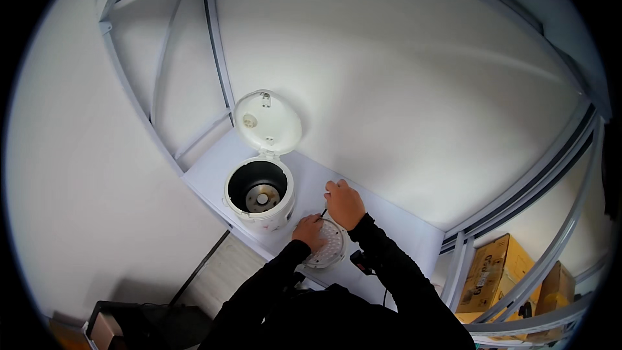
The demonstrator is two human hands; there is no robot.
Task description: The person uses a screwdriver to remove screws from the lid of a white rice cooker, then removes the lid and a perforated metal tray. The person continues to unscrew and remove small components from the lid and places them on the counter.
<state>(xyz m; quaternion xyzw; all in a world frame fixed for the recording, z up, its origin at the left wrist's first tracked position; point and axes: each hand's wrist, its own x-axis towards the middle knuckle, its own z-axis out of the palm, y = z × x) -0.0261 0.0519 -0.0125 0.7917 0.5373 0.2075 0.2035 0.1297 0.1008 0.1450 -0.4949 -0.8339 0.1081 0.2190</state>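
Note:
On the white tabletop in front of me lies a round pale disc [334,244] with a dotted, studded face and a light rim. My left hand [310,232] holds its left side, fingers curled at the far edge and thumb over the face. My right hand [345,205] is closed above the disc's far rim. A thin dark screwdriver-like tool [324,213] points from that fist down to the rim; its handle is hidden in the fingers. Left of my hands stands a white rice cooker [264,220], lid [267,123] raised, heating plate [262,198] showing inside.
A small black device [360,260] with a cord sits beside my right forearm. Grey metal frame posts [219,45] surround the table [414,223]. Cardboard boxes [492,272] stand beyond the frame at the lower right. A dark case-like thing [149,324] is at the lower left.

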